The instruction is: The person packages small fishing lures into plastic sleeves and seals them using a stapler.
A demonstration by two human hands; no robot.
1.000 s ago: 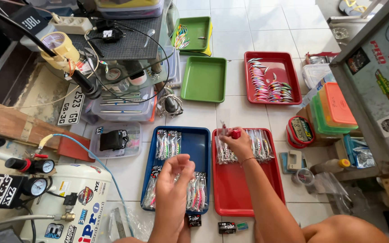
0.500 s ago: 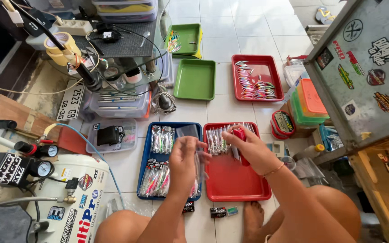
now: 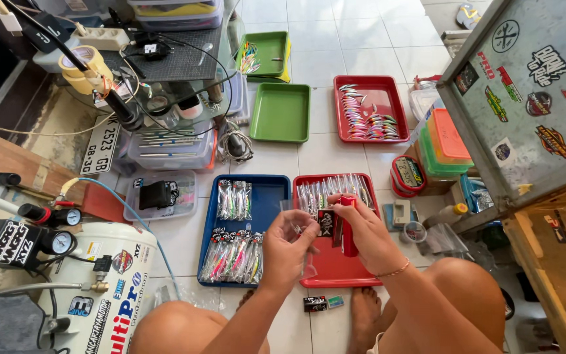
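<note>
Left hand (image 3: 287,244) pinches a clear packet (image 3: 304,231) — light, limp, slippery, best held by edges — right hand (image 3: 360,231), at three o'clock, grips a red stapler (image 3: 348,226).

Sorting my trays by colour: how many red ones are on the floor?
2: one red tray under the hands, one red tray farther away beside the green tray.

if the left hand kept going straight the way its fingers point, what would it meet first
Probably the small black card held at the right hand, directly ahead of the left hand; depth is unclear from above.
</note>
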